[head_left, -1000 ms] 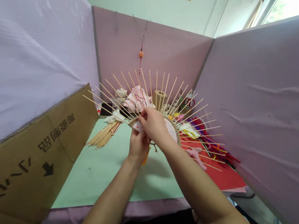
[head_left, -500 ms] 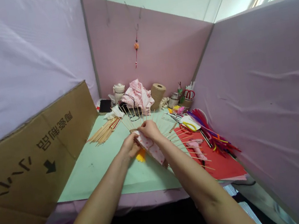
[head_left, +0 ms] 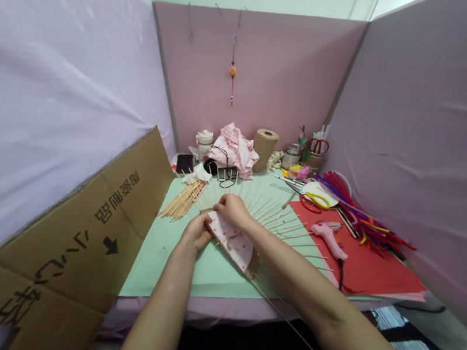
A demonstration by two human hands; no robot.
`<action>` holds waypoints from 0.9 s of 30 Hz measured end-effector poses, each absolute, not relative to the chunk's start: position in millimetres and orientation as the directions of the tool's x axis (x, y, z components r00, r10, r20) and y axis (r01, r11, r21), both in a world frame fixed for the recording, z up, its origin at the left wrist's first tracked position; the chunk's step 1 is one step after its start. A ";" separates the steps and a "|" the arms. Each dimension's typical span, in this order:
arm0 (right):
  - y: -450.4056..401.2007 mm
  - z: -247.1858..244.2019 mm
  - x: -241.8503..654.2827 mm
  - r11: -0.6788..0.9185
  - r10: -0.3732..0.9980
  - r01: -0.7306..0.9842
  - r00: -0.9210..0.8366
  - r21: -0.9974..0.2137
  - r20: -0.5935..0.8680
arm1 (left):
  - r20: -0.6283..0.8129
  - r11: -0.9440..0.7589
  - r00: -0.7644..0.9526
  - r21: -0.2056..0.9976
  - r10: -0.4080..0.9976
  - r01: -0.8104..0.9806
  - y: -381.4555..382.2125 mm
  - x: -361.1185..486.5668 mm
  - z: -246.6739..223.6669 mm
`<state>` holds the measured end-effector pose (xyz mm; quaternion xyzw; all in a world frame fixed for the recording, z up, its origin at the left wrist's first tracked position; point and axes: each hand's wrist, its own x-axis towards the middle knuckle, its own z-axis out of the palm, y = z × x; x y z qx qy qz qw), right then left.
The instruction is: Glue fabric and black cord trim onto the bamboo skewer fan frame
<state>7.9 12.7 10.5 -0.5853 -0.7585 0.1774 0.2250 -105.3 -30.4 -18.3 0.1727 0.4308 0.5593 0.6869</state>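
Note:
A pink patterned fabric piece with thin wooden sticks fanning out around it is held above the green mat. My left hand grips its left edge, thumb and fingers closed on it. At its top edge my right hand pinches with closed fingers near the base of the sticks; what lies between those fingertips is too small to make out. A long thin strand trails from the lower end toward my lap.
Loose sticks lie behind on the left, beside a cardboard sheet. A pink glue gun, scissors and pipe cleaners are on the right. Crumpled fabric and a twine roll stand behind.
The view has shifted, so the surroundings appear further right. The fabric piece has turned, with more of its patterned face and the fanned sticks showing. Both hands keep hold near its upper end.

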 end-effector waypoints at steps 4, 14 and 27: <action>13.7 6.0 8.0 0.245 0.969 0.813 -0.196 -0.529 0.148 | -0.402 0.306 -0.015 0.719 0.915 -0.625 -29.4 -106.0 -21.3; 4.3 9.8 9.8 0.263 0.962 0.819 -0.183 -0.511 0.203 | -0.428 0.221 -0.207 0.754 0.880 -0.619 -28.9 -102.9 -9.2; -3.5 28.9 11.4 0.304 0.939 0.836 -0.182 -0.456 0.293 | -0.070 -0.141 -0.384 0.857 0.921 -0.496 -30.4 -93.1 -25.4</action>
